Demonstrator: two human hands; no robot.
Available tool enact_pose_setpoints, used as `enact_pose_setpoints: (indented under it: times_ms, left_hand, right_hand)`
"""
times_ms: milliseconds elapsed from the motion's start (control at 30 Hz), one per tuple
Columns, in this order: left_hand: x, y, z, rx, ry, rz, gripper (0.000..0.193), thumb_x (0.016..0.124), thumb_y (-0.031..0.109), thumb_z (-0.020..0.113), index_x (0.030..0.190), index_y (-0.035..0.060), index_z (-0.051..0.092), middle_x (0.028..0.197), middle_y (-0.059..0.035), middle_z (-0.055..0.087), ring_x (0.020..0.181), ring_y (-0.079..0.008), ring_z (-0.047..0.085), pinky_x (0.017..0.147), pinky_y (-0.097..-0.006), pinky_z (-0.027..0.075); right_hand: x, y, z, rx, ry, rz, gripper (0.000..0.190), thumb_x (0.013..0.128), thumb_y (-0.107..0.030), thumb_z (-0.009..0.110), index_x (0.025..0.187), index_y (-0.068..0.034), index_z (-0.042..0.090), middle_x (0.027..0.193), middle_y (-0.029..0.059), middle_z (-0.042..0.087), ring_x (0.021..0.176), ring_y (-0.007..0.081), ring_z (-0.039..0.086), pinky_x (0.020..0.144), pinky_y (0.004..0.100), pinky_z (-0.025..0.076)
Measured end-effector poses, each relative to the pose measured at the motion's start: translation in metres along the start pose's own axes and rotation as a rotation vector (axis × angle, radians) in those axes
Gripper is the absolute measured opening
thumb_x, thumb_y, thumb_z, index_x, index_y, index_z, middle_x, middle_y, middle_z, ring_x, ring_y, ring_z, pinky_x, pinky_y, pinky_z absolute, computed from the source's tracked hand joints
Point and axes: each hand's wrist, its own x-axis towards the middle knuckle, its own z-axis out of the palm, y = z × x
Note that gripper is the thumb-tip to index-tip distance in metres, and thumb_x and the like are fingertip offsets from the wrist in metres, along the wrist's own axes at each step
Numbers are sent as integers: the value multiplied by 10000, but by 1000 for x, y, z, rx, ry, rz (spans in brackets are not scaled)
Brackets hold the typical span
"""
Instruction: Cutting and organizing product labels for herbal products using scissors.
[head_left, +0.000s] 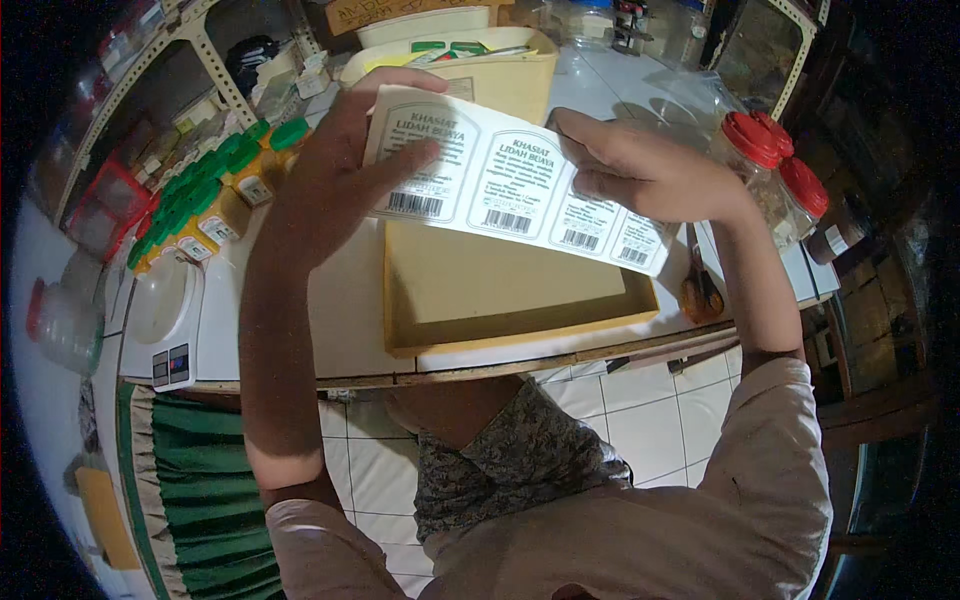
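A white strip of printed labels (514, 176) is stretched between my hands above the table, sloping down to the right. Each label bears writing and a barcode. My left hand (341, 169) grips the strip's left end, thumb across the front and fingers behind. At the upper edge, right of the middle, my right hand (649, 161) holds the strip between bent fingers; part of the fingers is hidden behind it. Directly beneath lies a shallow yellow box or tray (517, 289), its far side covered by the strip.
Yellow bottles with green caps (199, 199) stand in rows at left, behind a digital kitchen scale (176, 367). A cream plastic tub (517, 82) sits at the back. Red-lidded jars (757, 142) and dark-orange-handled scissors (701, 292) are at right. The table's front edge (480, 375) is near my body.
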Motion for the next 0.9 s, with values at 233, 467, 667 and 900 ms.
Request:
enact_pose_setpoints:
  times_ms: [233,467,667,900]
  left_hand:
    - [-23,-37,16,-190,94,-40,319,785,80,539,1079,101,419,928,-59,489,861,-115,488,701,-242,426]
    - [-28,-77,9,-127,176,-83,339,773,33,528,1081,77,394,934,-69,492,870,-124,496,728,-243,416]
    - [-35,-97,27,-93,257,-67,354,773,7,521,1087,57,365,944,-88,486,858,-126,505,743,-241,420]
    - [-43,-106,39,-247,329,-132,330,781,12,491,1083,44,361,932,-90,476,859,-120,497,751,-236,415]
  right_hand:
    - [-49,9,17,-269,281,121,421,783,-127,558,1122,23,359,943,182,515,888,277,511,762,352,392]
    - [-165,26,75,-476,360,901,351,757,-191,579,1005,25,457,940,183,486,868,339,452,773,401,375]
    - [-160,25,94,-559,323,1057,358,765,-208,561,1050,-10,471,939,147,483,905,300,438,795,375,370]
    - [-155,6,92,-726,237,1123,316,767,-294,558,846,10,524,860,162,512,845,314,490,760,400,378]
